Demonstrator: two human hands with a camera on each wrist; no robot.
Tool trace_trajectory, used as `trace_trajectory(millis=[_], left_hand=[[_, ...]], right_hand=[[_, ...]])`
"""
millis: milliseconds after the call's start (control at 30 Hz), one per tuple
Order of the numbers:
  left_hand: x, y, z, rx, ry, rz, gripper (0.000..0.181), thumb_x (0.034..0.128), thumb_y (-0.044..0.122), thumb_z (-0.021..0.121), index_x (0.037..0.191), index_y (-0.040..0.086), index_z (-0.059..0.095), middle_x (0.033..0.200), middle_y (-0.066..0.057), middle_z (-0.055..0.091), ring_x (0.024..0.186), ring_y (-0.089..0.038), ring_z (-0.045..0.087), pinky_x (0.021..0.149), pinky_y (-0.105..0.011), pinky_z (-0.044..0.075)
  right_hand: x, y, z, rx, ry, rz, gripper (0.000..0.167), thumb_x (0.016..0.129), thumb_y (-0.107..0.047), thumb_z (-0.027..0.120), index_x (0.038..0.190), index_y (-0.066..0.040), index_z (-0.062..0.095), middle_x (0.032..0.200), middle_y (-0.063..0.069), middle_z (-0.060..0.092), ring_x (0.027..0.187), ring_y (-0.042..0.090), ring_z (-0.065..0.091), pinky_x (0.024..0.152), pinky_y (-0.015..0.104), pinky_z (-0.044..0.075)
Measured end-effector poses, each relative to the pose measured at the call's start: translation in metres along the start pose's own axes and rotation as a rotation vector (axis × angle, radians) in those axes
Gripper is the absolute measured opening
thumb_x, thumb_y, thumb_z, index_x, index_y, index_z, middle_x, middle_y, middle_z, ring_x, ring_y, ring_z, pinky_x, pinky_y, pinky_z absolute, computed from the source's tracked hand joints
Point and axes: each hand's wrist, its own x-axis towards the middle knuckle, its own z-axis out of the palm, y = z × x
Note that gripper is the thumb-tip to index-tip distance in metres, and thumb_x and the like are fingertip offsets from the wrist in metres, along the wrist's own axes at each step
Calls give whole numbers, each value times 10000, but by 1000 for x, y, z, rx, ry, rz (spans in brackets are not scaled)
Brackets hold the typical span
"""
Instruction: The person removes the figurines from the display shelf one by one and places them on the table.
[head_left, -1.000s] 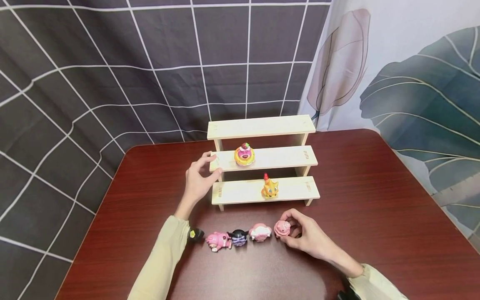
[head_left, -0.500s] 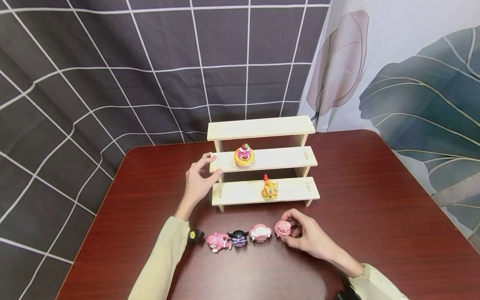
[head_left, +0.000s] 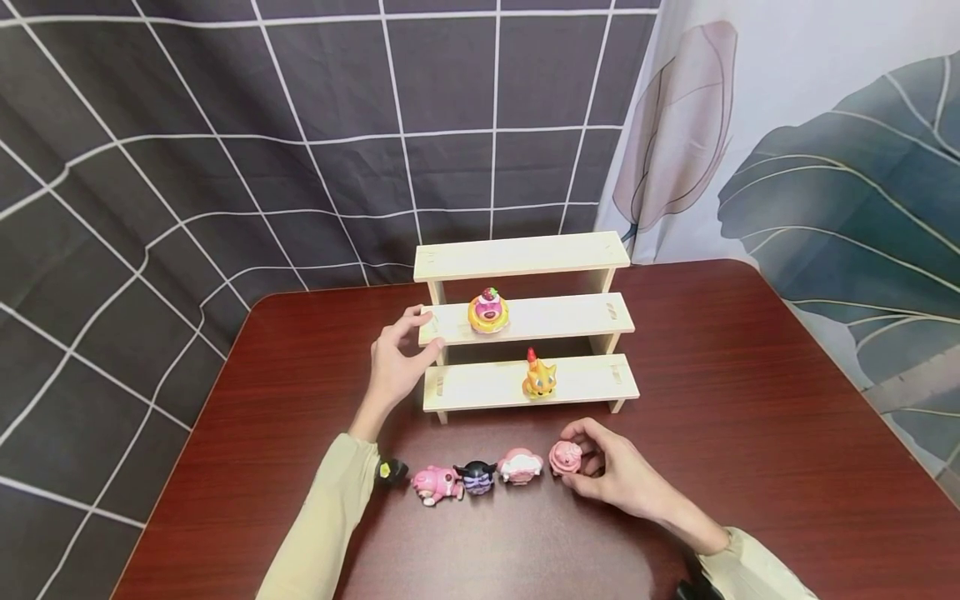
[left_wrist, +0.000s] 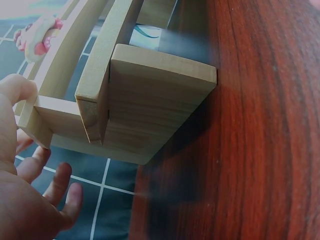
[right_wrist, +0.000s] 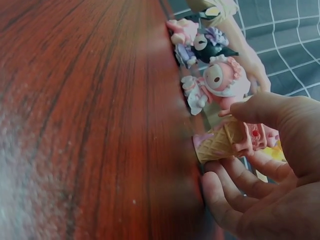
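My left hand (head_left: 397, 358) grips the left end of the middle step of a three-step wooden display shelf (head_left: 555, 317), thumb at the front and fingers behind. In the left wrist view the thumb (left_wrist: 20, 89) touches the step's corner. My right hand (head_left: 618, 471) holds a pink ice-cream-cone figurine (head_left: 565, 457) upright on the table, between thumb and fingers. The right wrist view shows its waffle cone (right_wrist: 217, 144). To its left, a pink-and-white figurine (head_left: 521, 466), a black-and-purple figurine (head_left: 477, 477) and a pink figurine (head_left: 437, 483) stand in a row.
A round yellow-and-pink figurine (head_left: 489, 312) sits on the middle step. On the bottom step stands an orange cat-like figurine (head_left: 540, 379) with a red tip. The dark red table (head_left: 750, 400) meets a grey checked curtain (head_left: 315, 150) behind.
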Motion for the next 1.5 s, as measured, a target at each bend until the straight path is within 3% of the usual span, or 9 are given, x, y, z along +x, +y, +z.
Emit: trace_trajectory(millis=[400, 567, 767, 1000, 1500], left_hand=[[0, 0, 0, -16, -6, -9, 422, 813, 120, 815, 1222, 73, 718, 1347, -59, 628, 1009, -337, 563, 845, -532, 478], [0, 0, 0, -10, -5, -4, 416, 815, 126, 812, 1217, 69, 719, 1345, -60, 629, 1002, -321, 569, 840, -489, 487], [-1, 1, -1, 0, -4, 1, 417, 812, 131, 812, 1214, 67, 720, 1341, -56, 632, 997, -294, 573, 833, -439, 493], [0, 0, 0, -21, -5, 5, 419, 816, 118, 813, 1220, 66, 716, 1346, -64, 628, 1009, -411, 562, 845, -548, 484], [0, 1, 0, -7, -1, -8, 403, 817, 115, 813, 1208, 71, 724, 1343, -58, 630, 1004, -392, 576, 837, -483, 505]], right_hand=[[-3, -10, -10, 22, 29, 143, 405, 819, -58, 796, 1148, 26, 574, 1015, 37, 653, 875, 130, 663, 691, 307, 555], [-3, -15, -17, 10, 94, 164, 341, 841, -38, 764, 1134, 15, 598, 1008, 95, 668, 844, 129, 669, 684, 287, 538], [1, -18, -26, -27, 135, 56, 312, 806, 67, 755, 1078, -19, 629, 950, 118, 675, 842, 148, 661, 660, 254, 532], [19, -27, -41, -78, 114, -112, 352, 780, 117, 749, 1074, -39, 636, 925, 17, 681, 823, 132, 661, 635, 227, 513], [86, -42, -58, -85, 137, -202, 352, 781, 142, 730, 1087, -12, 645, 995, 79, 680, 839, 205, 676, 683, 222, 527]])
